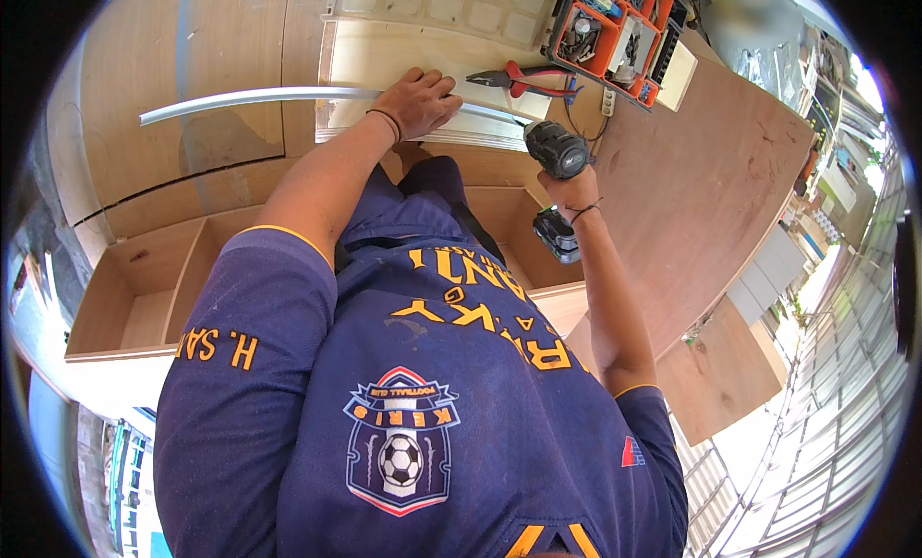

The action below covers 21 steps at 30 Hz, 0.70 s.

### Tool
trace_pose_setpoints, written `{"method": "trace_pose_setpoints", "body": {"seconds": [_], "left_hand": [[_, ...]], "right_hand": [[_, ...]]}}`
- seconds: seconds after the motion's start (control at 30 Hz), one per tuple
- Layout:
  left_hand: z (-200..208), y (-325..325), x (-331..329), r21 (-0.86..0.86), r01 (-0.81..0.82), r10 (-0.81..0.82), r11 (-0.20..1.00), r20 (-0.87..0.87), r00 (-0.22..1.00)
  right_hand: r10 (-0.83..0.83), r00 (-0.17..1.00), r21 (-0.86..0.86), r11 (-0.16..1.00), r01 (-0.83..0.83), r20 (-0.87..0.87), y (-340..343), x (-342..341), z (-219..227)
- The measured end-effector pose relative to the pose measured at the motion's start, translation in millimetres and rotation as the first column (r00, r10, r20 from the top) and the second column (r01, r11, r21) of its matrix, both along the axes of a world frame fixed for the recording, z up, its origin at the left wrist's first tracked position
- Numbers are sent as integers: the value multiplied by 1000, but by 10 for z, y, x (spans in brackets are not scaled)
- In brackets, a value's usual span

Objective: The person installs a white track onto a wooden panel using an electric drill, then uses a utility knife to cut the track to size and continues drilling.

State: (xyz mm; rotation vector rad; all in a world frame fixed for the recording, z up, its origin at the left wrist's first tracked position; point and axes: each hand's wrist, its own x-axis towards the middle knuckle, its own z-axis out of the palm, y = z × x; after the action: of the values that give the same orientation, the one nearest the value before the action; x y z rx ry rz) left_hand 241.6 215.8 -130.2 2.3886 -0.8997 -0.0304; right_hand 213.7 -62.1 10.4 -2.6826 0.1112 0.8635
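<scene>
A long, thin pale metal strip (240, 96) lies across the wooden boards in front of me. My left hand (420, 102) presses down on it with curled fingers, near the middle of its length. In my right hand (572, 191) is a black cordless drill (557, 149), held by its grip, with the battery below my fist. The drill's nose points left at the right end of the strip; whether the bit touches it I cannot tell. Just beyond, pliers with red handles (523, 80) lie on a pale board (384, 54).
An orange-and-black tool organizer (624, 39) full of small tools stands at the far right, beside a power strip (608, 101). A large brown wooden panel (691, 193) lies to my right. Open wooden compartments (134, 289) sit at the left, close to my body.
</scene>
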Motion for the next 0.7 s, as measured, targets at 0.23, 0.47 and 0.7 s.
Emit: {"method": "trace_pose_setpoints", "body": {"seconds": [0.23,0.47,0.7], "left_hand": [[-9,-10,1,-4,-7,7,1000,21,1000],[-7,3,-15,14,-4,4,1000,-8,1000],[36,8,1,8,-4,4,1000,-13,1000]], "right_hand": [[154,980,34,987,-159,122,-109,-29,-104],[98,994,-13,995,-97,47,-72,-12,-68],[30,999,-14,999,-29,23,-39,-1,-30]]}}
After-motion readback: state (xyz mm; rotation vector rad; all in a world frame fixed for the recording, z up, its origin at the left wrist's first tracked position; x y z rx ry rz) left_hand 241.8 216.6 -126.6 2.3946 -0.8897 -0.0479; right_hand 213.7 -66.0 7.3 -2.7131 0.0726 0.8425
